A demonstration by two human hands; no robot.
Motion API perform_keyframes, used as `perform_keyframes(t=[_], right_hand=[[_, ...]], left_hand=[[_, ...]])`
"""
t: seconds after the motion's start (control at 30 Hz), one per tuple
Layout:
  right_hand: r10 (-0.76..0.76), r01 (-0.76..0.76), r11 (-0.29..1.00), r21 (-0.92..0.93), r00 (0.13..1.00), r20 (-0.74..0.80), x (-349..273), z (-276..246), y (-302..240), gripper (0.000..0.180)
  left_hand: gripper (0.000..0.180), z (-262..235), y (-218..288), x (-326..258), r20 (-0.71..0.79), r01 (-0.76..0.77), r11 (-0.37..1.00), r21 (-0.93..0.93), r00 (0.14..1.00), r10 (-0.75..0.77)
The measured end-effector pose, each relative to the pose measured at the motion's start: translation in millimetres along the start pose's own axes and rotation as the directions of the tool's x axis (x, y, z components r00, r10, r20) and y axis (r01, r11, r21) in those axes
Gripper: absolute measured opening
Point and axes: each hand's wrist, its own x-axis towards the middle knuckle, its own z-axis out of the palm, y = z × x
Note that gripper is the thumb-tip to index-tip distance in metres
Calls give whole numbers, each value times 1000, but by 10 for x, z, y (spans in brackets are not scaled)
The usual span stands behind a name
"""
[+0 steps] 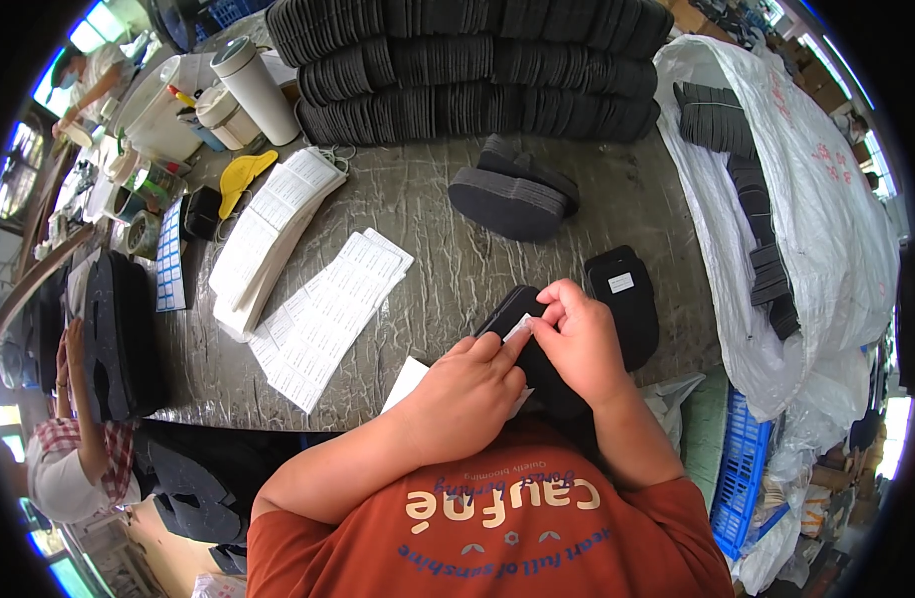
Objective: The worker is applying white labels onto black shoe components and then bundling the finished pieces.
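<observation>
My left hand (472,384) and my right hand (577,334) meet over a black shoe insole (512,304) near the table's front edge. Together their fingertips pinch a small white label (518,326) against the insole. My left hand also lies over a white sheet (406,381) at the table edge. Just right of my right hand lies another black insole (627,299) with a white label stuck on it.
Sheets of white labels (328,304) and a thick stack of them (268,234) lie to the left. Stacked black insoles (467,70) fill the back, a small pile (512,194) sits mid-table. A white sack (806,219) holds more at right. Another person (74,439) works at left.
</observation>
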Motion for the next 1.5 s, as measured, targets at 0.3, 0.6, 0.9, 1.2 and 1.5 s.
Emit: perform_keyframes(t=[0.3,0.6,0.9,1.2,1.5], right_hand=[[-78,83,994,73,994,-71,132,-100,252,18],[-329,276,933,-233,915,-234,68,-599,317,15],[-241,166,931,324,948,208,-198,-186,-174,9],[-107,58,917,395,989,104,-21,-221,-37,7],[6,-38,982,186,986,169,38,-64,6,8]], left_hand=[[17,-55,-73,-104,10,7,991,-131,1000,-5],[7,-100,-146,-72,-224,158,872,-464,931,-288],[17,-210,-72,-96,-273,310,879,-364,866,-418],[18,-263,-88,-282,-167,420,858,-296,862,-479],[25,-67,13,-262,7,48,976,-210,999,-48]])
